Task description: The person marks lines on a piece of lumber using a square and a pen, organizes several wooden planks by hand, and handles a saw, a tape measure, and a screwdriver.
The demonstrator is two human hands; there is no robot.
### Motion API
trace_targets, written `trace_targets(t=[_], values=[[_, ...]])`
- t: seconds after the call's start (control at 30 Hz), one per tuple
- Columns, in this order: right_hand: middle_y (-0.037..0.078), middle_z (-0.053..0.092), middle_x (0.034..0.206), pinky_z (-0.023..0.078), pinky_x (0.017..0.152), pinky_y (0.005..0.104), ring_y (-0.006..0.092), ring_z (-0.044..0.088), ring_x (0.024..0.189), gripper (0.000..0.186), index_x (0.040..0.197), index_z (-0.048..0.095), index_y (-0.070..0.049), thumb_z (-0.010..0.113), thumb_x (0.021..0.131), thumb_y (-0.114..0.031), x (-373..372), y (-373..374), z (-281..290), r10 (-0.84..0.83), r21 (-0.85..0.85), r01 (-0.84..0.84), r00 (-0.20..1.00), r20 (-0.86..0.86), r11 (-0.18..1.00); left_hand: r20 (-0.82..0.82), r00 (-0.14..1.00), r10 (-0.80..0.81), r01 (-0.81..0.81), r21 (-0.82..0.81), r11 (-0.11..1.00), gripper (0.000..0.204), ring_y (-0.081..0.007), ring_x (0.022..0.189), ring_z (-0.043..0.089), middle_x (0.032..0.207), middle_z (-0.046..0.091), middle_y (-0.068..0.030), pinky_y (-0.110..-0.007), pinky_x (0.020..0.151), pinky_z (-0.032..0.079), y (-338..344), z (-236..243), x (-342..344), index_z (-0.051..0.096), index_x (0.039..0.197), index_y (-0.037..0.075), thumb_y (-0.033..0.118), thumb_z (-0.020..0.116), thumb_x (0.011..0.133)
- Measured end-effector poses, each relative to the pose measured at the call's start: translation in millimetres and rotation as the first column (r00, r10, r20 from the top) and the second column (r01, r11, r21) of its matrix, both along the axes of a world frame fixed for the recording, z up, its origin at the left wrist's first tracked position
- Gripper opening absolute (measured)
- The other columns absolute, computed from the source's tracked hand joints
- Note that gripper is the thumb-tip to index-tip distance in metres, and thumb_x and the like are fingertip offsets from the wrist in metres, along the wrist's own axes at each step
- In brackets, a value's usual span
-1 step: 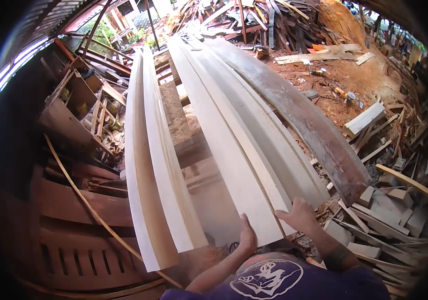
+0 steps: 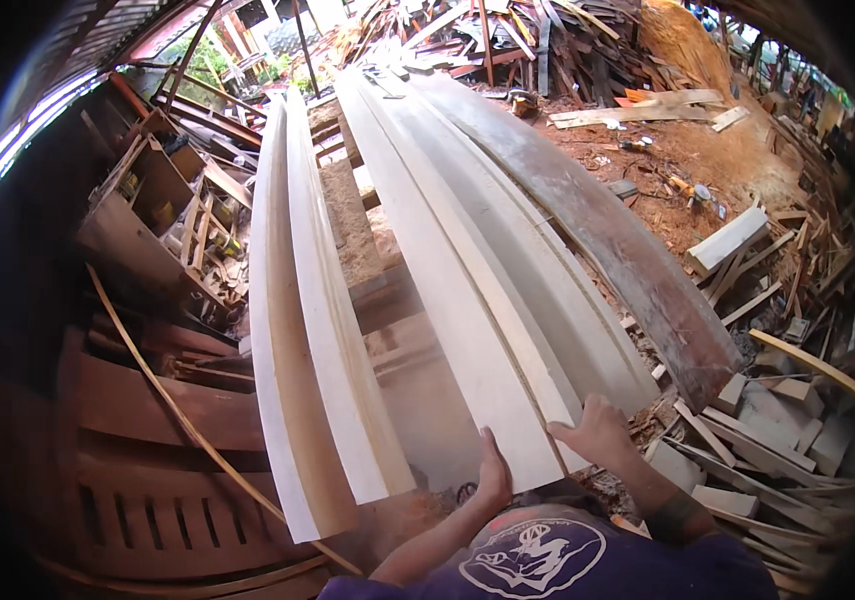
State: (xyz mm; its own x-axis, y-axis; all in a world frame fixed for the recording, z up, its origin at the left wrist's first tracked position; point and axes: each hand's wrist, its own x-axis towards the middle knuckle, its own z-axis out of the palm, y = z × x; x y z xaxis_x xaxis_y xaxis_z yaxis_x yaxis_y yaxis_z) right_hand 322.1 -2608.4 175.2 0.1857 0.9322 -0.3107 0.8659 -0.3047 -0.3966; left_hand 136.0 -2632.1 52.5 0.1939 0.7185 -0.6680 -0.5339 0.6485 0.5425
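My left hand (image 2: 491, 470) grips the near end of a long pale plank (image 2: 448, 320), its thumb pressed along the left edge and most fingers out of sight. My right hand (image 2: 593, 435) is closed over the near end of the pale board just right of the seam (image 2: 518, 340), fingers wrapped at its edge. To the right lie another pale board (image 2: 593, 350) and a darker, weathered plank (image 2: 668, 310). On the left, two separate pale boards (image 2: 288, 400) (image 2: 348, 380) run lengthwise, with a gap between them and the boards I hold.
A heap of scrap timber (image 2: 508, 45) stands behind, beside sawdust-covered ground (image 2: 668, 160). Offcuts (image 2: 778, 440) crowd the right. A wooden cabinet with scraps (image 2: 138, 255), brown panels (image 2: 168, 420) and a thin bent strip (image 2: 148, 370) are on the left, under corrugated roofing.
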Motion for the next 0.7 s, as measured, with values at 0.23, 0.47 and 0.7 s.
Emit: trace_targets(t=[0.23, 0.47, 0.7], values=[[0.032, 0.059, 0.117, 0.051, 0.094, 0.0508, 0.0420, 0.064, 0.109, 0.086, 0.126, 0.046, 0.006, 0.075, 0.075, -0.057, -112.6, -20.5, 20.9, 0.191, -0.082, -0.189, 0.981, 0.021, 0.979, -0.093, 0.940, -0.328, 0.323, 0.552, 0.769, 0.085, -0.0298, 0.125, 0.058, 0.140, 0.057, -0.0117, -0.047, 0.108, 0.047, -17.6, -89.3, -52.1, 0.043, 0.149, 0.012, 0.077, 0.027, 0.097], [0.031, 0.067, 0.087, 0.056, 0.073, 0.0552, 0.0493, 0.069, 0.078, 0.082, 0.121, 0.043, 0.004, 0.076, 0.074, -0.054, -113.2, -25.8, -11.8, 0.155, 0.182, -0.131, 0.980, -0.124, 0.974, 0.391, 0.916, -0.087, 0.125, -0.072, 0.990, 0.095, -0.0346, 0.129, 0.055, 0.144, 0.054, -0.0137, -0.051, 0.111, 0.043, -16.8, -66.2, -56.1, 0.042, 0.152, 0.014, 0.085, 0.025, 0.091], [0.031, 0.067, 0.092, 0.056, 0.076, 0.0549, 0.0500, 0.069, 0.080, 0.081, 0.120, 0.044, 0.004, 0.076, 0.074, -0.055, -122.0, -30.5, -5.9, 0.082, 0.111, -0.068, 0.988, -0.128, 0.991, 0.449, 0.890, -0.081, 0.086, 0.010, 0.996, 0.092, -0.0360, 0.130, 0.053, 0.146, 0.051, -0.0153, -0.052, 0.111, 0.042, -10.3, -102.3, -60.3, 0.039, 0.152, 0.011, 0.081, 0.028, 0.093]])
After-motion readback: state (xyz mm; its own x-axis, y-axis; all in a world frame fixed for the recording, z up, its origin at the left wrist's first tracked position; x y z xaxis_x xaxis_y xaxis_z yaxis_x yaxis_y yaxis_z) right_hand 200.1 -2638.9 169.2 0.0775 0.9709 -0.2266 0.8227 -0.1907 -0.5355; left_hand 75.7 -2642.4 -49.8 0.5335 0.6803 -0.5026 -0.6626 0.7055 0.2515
